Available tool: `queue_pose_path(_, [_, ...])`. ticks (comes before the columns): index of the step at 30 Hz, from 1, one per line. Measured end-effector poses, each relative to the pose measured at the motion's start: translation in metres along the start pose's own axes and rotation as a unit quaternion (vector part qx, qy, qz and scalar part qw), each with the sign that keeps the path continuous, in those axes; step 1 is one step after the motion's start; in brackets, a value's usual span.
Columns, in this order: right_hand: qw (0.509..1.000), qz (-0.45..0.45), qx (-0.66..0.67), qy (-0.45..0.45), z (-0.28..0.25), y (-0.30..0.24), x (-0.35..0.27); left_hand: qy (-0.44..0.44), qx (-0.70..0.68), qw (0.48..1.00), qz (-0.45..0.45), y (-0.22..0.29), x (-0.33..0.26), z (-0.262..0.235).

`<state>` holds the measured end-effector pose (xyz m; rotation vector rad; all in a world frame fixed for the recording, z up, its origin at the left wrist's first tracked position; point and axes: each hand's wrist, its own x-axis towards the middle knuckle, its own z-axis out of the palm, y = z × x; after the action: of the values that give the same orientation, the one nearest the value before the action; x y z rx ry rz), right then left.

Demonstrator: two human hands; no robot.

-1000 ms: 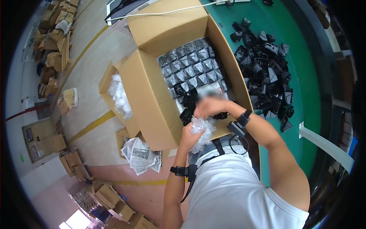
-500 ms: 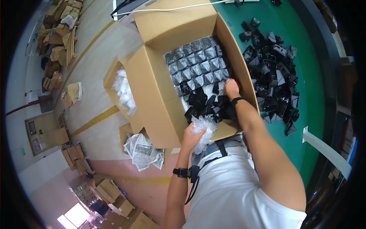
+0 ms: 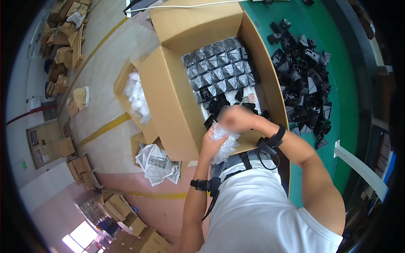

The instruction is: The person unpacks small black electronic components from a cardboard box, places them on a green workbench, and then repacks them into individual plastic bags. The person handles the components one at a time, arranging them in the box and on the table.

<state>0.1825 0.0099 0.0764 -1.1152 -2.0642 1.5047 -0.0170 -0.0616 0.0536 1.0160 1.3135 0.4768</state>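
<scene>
A large open cardboard box (image 3: 168, 101) stands in front of me. Inside, neat rows of black parts in clear plastic bags (image 3: 217, 71) fill its far end, and loose black plastic parts (image 3: 214, 106) lie nearer. My left hand (image 3: 211, 144) is closed around a crumpled bunch of clear plastic bags (image 3: 224, 148) at the box's near edge. Just above the bunch is my right hand (image 3: 239, 118), touching or almost touching it. Motion smears its fingers, so I cannot tell what they hold.
Many black plastic parts (image 3: 301, 84) are heaped on the green surface (image 3: 274, 12) right of the box. To the left, a smaller carton holds clear plastic bags (image 3: 137, 99). A white plastic sack (image 3: 158, 164) sits in another carton below it.
My right hand has moved from the box's right side back to the plastic bunch in my left hand. A pale patch of box bottom now shows where it was.
</scene>
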Motion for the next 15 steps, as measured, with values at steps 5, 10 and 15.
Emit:
queue_pose_path(5, [0.965,0.065,0.254,-0.03,0.007,0.035,0.003,-0.012,0.083,0.996,0.023,0.001,-0.003,-0.002])
queue_pose_path(10, [0.923,0.238,-0.01,0.304,-0.01,0.134,0.026,0.04,0.082,0.987,0.131,-0.007,-0.011,-0.006])
queue_pose_path(15, [0.827,0.386,-0.269,0.308,-0.03,0.215,0.043,0.029,-0.029,0.998,0.039,0.0,-0.025,-0.008])
